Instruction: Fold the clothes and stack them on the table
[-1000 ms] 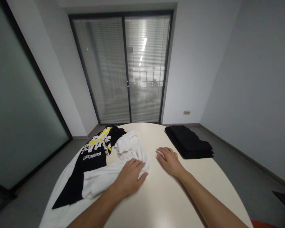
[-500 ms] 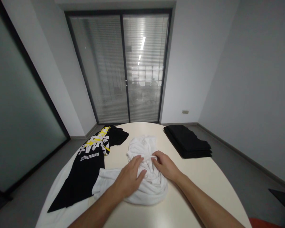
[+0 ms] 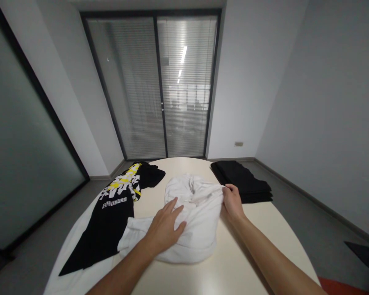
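A crumpled white garment (image 3: 197, 229), its exact kind unclear, lies in the middle of the round table. My left hand (image 3: 166, 225) rests flat on its left part with the fingers spread. Pinched in my right hand (image 3: 233, 200) is the garment's right edge, pulled out to the right and slightly raised, so the cloth between my hands is stretched. One white end of it reaches left, under my left forearm, up to a black shirt (image 3: 107, 229) with a white and yellow print.
On the cream round table (image 3: 246, 254), a stack of folded black cloth (image 3: 242, 180) sits at the back right. More white cloth (image 3: 80, 233) lies at the left edge beneath the black shirt. Behind the table stands a glass door (image 3: 187, 123) with blinds.
My right hand has moved right and a little away from me, drawing the garment's edge outward. The bunched cloth has spread and flattened. My left hand has stayed nearly in place.
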`<state>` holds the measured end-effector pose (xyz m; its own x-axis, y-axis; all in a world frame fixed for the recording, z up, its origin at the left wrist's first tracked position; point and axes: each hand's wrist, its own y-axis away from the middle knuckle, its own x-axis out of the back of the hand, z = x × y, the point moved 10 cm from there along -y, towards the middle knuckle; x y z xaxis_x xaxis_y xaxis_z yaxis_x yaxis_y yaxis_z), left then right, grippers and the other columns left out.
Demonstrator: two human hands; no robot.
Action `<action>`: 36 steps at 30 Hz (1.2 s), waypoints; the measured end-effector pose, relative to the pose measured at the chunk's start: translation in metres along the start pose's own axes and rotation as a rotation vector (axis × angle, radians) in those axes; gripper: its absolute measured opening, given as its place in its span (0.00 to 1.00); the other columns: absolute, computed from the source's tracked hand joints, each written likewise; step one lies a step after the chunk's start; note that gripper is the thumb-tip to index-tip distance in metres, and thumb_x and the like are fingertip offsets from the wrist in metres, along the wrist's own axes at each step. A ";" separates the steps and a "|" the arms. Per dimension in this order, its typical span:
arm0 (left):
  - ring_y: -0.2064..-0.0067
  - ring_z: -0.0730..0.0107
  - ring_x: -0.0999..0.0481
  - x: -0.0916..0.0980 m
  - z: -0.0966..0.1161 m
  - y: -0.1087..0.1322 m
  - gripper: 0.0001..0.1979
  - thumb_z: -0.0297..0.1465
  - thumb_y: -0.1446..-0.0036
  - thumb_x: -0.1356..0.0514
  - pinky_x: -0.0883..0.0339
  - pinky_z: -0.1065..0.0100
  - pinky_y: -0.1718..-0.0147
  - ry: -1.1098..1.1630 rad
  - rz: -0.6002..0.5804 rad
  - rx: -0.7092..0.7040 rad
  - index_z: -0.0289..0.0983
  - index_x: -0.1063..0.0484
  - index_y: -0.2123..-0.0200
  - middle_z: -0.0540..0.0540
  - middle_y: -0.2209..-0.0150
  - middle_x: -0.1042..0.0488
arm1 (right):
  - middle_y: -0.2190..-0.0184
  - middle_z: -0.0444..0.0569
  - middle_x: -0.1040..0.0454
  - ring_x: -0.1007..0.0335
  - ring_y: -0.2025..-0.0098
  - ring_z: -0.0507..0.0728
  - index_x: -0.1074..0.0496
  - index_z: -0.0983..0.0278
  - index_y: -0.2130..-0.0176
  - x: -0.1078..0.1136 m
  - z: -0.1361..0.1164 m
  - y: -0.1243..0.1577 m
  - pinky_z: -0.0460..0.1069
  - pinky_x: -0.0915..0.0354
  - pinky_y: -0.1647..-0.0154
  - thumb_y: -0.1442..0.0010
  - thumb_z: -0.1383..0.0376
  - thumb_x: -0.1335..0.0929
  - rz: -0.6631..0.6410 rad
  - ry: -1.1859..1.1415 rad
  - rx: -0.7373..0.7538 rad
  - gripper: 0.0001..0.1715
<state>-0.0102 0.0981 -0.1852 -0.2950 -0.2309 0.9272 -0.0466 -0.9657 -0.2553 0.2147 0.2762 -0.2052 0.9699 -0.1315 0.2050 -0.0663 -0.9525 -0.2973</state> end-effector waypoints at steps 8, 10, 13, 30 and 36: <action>0.39 0.50 0.30 0.016 -0.029 -0.004 0.25 0.44 0.31 0.53 0.41 0.47 0.41 -0.142 0.010 0.189 0.38 0.27 0.44 0.36 0.40 0.29 | 0.71 0.50 0.24 0.29 0.70 0.59 0.25 0.66 0.58 0.023 0.006 -0.011 0.50 0.35 0.69 0.52 0.61 0.39 0.045 -0.176 -0.128 0.25; 0.39 0.49 0.30 0.019 -0.044 -0.005 0.25 0.44 0.31 0.55 0.42 0.46 0.40 -0.163 -0.001 0.253 0.38 0.26 0.46 0.37 0.40 0.29 | 0.66 0.53 0.23 0.27 0.64 0.61 0.23 0.67 0.56 0.028 -0.002 -0.014 0.53 0.33 0.62 0.49 0.60 0.40 0.034 -0.027 -0.062 0.26; 0.38 0.51 0.31 0.019 -0.062 -0.005 0.25 0.44 0.31 0.55 0.42 0.48 0.40 -0.146 -0.024 0.283 0.38 0.26 0.45 0.37 0.39 0.30 | 0.51 0.59 0.26 0.31 0.48 0.65 0.24 0.67 0.52 0.018 -0.030 -0.007 0.58 0.37 0.44 0.44 0.58 0.39 -0.052 0.299 0.157 0.27; 0.29 0.40 0.65 -0.006 -0.052 0.009 0.51 0.51 0.52 0.33 0.54 0.41 0.35 0.007 -0.373 0.130 0.44 0.50 0.29 0.34 0.28 0.62 | 0.29 0.51 0.47 0.65 0.27 0.69 0.45 0.52 0.31 -0.059 -0.041 0.075 0.73 0.68 0.32 0.37 0.56 0.35 -0.844 0.691 0.367 0.38; 0.28 0.39 0.62 -0.004 -0.044 0.007 0.35 0.56 0.42 0.43 0.55 0.40 0.35 0.055 -0.305 0.080 0.50 0.37 0.35 0.41 0.27 0.59 | 0.30 0.44 0.45 0.63 0.27 0.67 0.23 0.49 0.48 -0.061 -0.079 0.082 0.69 0.62 0.31 0.38 0.62 0.34 -0.855 0.623 0.588 0.19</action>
<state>-0.0512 0.0981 -0.2031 -0.3306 0.0755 0.9408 -0.0666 -0.9962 0.0565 0.1313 0.1844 -0.1689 0.3582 0.2154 0.9084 0.8146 -0.5475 -0.1914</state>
